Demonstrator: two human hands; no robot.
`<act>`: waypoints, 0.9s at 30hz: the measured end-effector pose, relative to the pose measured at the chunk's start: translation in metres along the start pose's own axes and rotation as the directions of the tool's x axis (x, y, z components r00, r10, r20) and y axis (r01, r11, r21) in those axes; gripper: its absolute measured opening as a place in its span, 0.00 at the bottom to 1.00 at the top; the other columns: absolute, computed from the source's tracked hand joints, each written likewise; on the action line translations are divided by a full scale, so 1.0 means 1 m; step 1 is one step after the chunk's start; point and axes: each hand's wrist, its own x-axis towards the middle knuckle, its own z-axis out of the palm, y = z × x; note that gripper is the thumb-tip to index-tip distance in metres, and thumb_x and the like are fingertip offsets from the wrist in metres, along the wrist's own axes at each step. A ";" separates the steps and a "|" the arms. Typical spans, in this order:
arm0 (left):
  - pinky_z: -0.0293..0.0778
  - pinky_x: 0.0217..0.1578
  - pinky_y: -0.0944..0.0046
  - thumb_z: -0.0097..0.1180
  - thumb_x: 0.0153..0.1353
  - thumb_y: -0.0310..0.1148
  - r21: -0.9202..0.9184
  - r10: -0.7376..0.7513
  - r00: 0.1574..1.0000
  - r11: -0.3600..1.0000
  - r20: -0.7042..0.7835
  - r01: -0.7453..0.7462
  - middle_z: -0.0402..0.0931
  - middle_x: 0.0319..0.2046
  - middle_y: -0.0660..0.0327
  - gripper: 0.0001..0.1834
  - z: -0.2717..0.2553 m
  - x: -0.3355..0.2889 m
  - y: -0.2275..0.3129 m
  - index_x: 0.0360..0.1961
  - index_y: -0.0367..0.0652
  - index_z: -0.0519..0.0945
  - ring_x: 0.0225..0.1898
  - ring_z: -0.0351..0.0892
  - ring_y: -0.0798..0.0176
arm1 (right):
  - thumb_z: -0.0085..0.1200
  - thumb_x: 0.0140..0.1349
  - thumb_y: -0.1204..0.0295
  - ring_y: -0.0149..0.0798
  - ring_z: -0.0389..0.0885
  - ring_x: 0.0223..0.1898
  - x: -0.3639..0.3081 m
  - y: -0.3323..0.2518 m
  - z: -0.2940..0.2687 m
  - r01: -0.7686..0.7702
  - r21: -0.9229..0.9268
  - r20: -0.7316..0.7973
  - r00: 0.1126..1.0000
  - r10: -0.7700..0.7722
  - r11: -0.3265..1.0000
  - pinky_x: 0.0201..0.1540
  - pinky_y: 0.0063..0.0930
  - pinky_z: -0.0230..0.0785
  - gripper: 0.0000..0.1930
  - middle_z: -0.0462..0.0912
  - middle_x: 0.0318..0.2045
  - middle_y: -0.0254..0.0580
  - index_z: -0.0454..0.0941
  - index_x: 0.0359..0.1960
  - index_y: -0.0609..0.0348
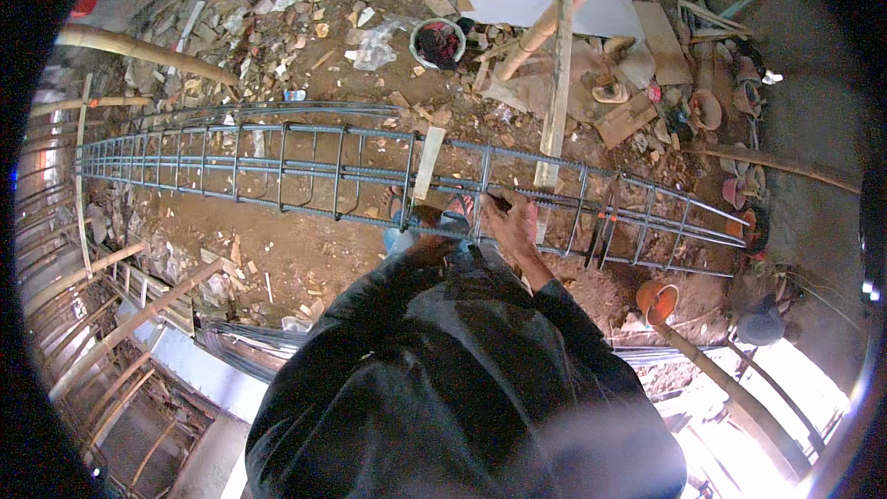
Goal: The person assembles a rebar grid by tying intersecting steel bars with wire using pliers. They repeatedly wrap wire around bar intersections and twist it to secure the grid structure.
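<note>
A long rebar cage (pixel 305 168) of steel bars and square stirrups stretches across in front of me at waist height. My right hand (pixel 510 222) is closed at a stirrup (pixel 483 185) near the cage's middle. A short dark tool (pixel 499 202) shows between its fingers; its exact kind I cannot make out. My left hand (pixel 432 248) is low by the cage's near bar, left of the right hand. Shadow and the dark sleeve hide most of its fingers. A pale wooden strip (pixel 428 164) crosses the cage just left of that stirrup.
Rubble and scraps cover the dirt floor beyond the cage. A basin (pixel 438 43) with dark cloth stands there. A wooden post (pixel 555 83) and bamboo pole (pixel 577 0) rise at the far right. An orange bucket (pixel 657 302) is at the near right. Bamboo poles (pixel 139 323) line the left.
</note>
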 end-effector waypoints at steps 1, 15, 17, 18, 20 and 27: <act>0.79 0.43 0.59 0.58 0.71 0.45 0.205 -0.051 0.999 0.978 0.018 0.046 0.85 0.39 0.53 0.22 0.002 -0.023 0.018 0.56 0.39 0.77 0.41 0.84 0.59 | 0.65 0.66 0.69 0.25 0.81 0.29 -0.002 -0.004 -0.001 -0.042 -0.005 0.031 0.999 0.042 0.999 0.31 0.23 0.74 0.10 0.85 0.29 0.34 0.85 0.37 0.66; 0.80 0.40 0.50 0.61 0.66 0.36 0.804 0.642 0.690 0.576 -0.333 -0.148 0.86 0.39 0.44 0.17 0.113 -0.072 0.198 0.52 0.38 0.80 0.38 0.87 0.42 | 0.71 0.48 0.39 0.56 0.85 0.36 0.033 0.003 0.023 -0.166 -0.272 0.070 0.979 0.192 0.948 0.42 0.48 0.77 0.40 0.84 0.30 0.58 0.80 0.37 0.74; 0.81 0.39 0.48 0.58 0.65 0.30 0.802 0.635 0.681 0.586 -0.365 -0.116 0.86 0.37 0.45 0.12 0.111 -0.067 0.192 0.47 0.38 0.83 0.38 0.87 0.42 | 0.70 0.49 0.41 0.54 0.85 0.36 0.038 0.003 0.016 -0.147 -0.223 0.208 0.959 0.195 0.963 0.43 0.47 0.76 0.40 0.85 0.33 0.59 0.81 0.40 0.75; 0.81 0.41 0.50 0.58 0.64 0.29 0.804 0.599 0.698 0.593 -0.393 -0.057 0.86 0.39 0.46 0.12 0.107 -0.065 0.189 0.47 0.39 0.84 0.40 0.87 0.44 | 0.70 0.51 0.44 0.50 0.85 0.35 0.039 0.002 0.015 -0.130 -0.217 0.212 0.961 0.176 0.968 0.43 0.45 0.76 0.34 0.86 0.31 0.56 0.83 0.37 0.73; 0.81 0.38 0.48 0.56 0.60 0.26 0.758 0.607 0.665 0.646 -0.436 -0.093 0.84 0.31 0.42 0.12 0.103 -0.057 0.181 0.44 0.36 0.84 0.36 0.85 0.38 | 0.69 0.55 0.47 0.47 0.85 0.34 0.040 -0.002 0.013 -0.094 -0.269 0.169 0.975 0.143 0.958 0.44 0.44 0.75 0.30 0.86 0.28 0.53 0.86 0.36 0.70; 0.80 0.39 0.49 0.59 0.57 0.25 0.790 0.648 0.586 0.613 -0.486 -0.022 0.85 0.31 0.44 0.11 0.074 -0.034 0.178 0.41 0.36 0.86 0.37 0.87 0.43 | 0.64 0.62 0.49 0.49 0.87 0.39 0.035 -0.002 -0.007 -0.108 -0.140 0.196 0.971 0.135 0.984 0.47 0.44 0.78 0.26 0.88 0.36 0.54 0.87 0.46 0.62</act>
